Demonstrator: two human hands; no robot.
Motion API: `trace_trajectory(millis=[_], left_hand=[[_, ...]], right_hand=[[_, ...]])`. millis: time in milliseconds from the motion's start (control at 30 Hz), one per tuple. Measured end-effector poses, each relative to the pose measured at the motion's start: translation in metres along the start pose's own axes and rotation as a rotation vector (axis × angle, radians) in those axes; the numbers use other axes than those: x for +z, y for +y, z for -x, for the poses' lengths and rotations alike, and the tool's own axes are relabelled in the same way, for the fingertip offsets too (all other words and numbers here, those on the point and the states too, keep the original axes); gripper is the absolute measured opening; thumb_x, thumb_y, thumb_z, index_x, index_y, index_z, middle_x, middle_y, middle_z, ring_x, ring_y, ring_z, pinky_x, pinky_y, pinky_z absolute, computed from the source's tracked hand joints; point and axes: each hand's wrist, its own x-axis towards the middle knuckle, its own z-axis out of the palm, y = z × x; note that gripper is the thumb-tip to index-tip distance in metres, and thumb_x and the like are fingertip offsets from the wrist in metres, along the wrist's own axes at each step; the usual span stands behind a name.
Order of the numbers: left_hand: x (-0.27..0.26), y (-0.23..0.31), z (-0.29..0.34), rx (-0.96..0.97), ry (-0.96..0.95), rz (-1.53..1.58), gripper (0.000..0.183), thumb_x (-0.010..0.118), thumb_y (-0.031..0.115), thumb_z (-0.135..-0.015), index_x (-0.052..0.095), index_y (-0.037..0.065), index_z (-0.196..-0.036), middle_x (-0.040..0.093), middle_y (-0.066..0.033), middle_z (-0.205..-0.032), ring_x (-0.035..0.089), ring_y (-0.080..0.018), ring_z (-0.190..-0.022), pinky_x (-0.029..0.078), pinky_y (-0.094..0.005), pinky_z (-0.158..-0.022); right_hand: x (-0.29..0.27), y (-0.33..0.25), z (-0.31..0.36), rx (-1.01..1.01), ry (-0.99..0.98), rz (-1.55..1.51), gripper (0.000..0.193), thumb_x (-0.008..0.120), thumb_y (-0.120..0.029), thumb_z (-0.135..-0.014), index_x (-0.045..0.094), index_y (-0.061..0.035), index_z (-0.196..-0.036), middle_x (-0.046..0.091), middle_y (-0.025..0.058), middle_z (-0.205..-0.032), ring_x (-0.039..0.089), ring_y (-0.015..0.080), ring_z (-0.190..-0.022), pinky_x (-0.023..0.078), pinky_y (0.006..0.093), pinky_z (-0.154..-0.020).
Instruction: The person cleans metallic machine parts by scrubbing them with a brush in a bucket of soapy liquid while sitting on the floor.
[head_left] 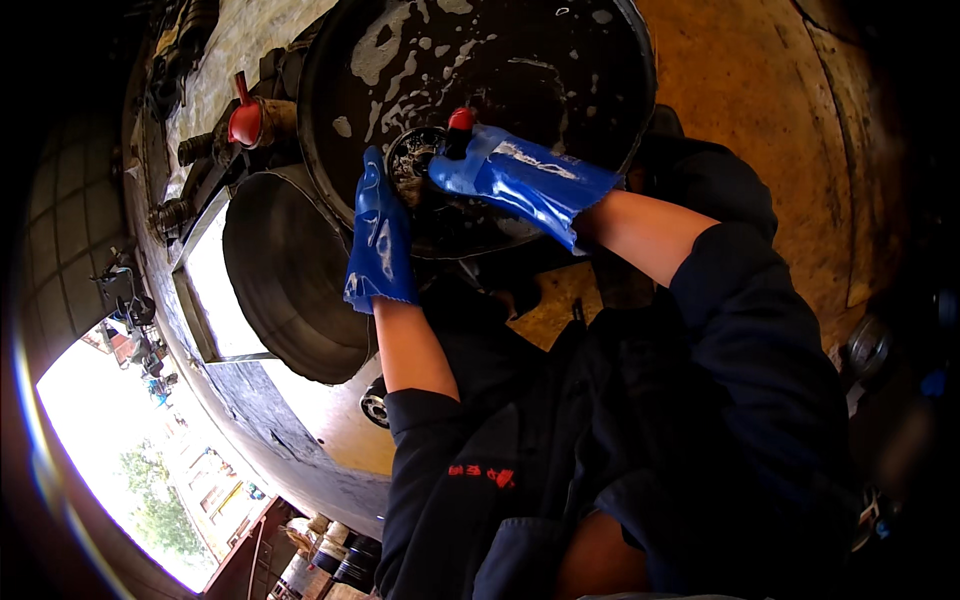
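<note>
Both my hands wear blue rubber gloves and work over a wide black basin [308, 130] of dark, foam-flecked liquid. My left hand [380, 225] grips a dark, wet round metal part [405, 180] from its left side; the thumb is hidden. In my right hand [505, 175] is a tool with a red-tipped black handle [460, 120], closed in the fingers. Its working end reaches into the open middle of the round part and cannot be made out clearly.
Left of the basin stands a second dark round tub [290, 275]. Beyond it, a red scoop-like object [243, 122] rests by dirty cylindrical parts. A ring-shaped metal part [375, 403] lies near my left forearm. Stained brown floor [760, 130] stretches to the right.
</note>
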Motion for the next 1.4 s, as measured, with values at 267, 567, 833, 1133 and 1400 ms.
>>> trace_trajectory(millis=[267, 567, 833, 1133, 1400], left_hand=[[-0.012, -0.017, -0.028, 0.066, 0.017, 0.041, 0.045, 0.061, 0.039, -0.105, 0.069, -0.003, -0.12, 0.073, -0.0116, -0.109, 0.066, -0.0201, -0.096, 0.054, -0.0344, -0.086], [-0.02, -0.023, -0.046, 0.143, -0.023, -0.155, 0.051, 0.064, 0.04, -0.103, 0.067, -0.006, -0.124, 0.072, -0.0141, -0.111, 0.066, -0.0205, -0.097, 0.051, -0.0318, -0.088], [-0.009, -0.014, -0.007, 0.321, 0.141, -0.495, 0.054, 0.062, 0.046, -0.103, 0.068, -0.004, -0.121, 0.072, -0.0119, -0.104, 0.065, -0.0197, -0.094, 0.05, -0.0325, -0.088], [0.002, -0.005, 0.003, 0.226, 0.099, -0.444, 0.057, 0.06, 0.051, -0.103, 0.068, -0.003, -0.119, 0.072, -0.0101, -0.097, 0.063, -0.0175, -0.086, 0.051, -0.0321, -0.082], [-0.008, -0.005, -0.015, 0.235, 0.028, -0.473, 0.051, 0.059, 0.045, -0.105, 0.069, -0.003, -0.118, 0.071, -0.0102, -0.099, 0.064, -0.0181, -0.086, 0.051, -0.0306, -0.079]], right_hand=[[-0.012, 0.001, -0.019, -0.476, 0.086, 0.742, 0.029, 0.065, -0.035, -0.091, 0.074, -0.0187, -0.113, 0.076, 0.0085, -0.102, 0.074, 0.0272, -0.095, 0.06, 0.0392, -0.08], [0.011, 0.011, -0.036, -0.646, 0.192, 0.905, 0.034, 0.065, -0.041, -0.096, 0.067, -0.0115, -0.113, 0.07, 0.0108, -0.087, 0.073, 0.0263, -0.086, 0.06, 0.0421, -0.077], [-0.023, 0.004, -0.021, -0.232, -0.051, 0.137, 0.042, 0.062, -0.047, -0.095, 0.075, -0.01, -0.112, 0.073, 0.0118, -0.09, 0.067, 0.0252, -0.081, 0.054, 0.04, -0.081], [-0.051, -0.009, -0.005, 0.043, 0.045, 0.166, 0.04, 0.064, -0.046, -0.09, 0.073, -0.0098, -0.106, 0.073, 0.0102, -0.092, 0.068, 0.0286, -0.082, 0.054, 0.0463, -0.081], [-0.043, 0.0, 0.04, -0.258, 0.009, -0.173, 0.047, 0.059, -0.054, -0.1, 0.074, -0.0119, -0.116, 0.074, 0.0058, -0.093, 0.066, 0.0128, -0.085, 0.053, 0.032, -0.083]])
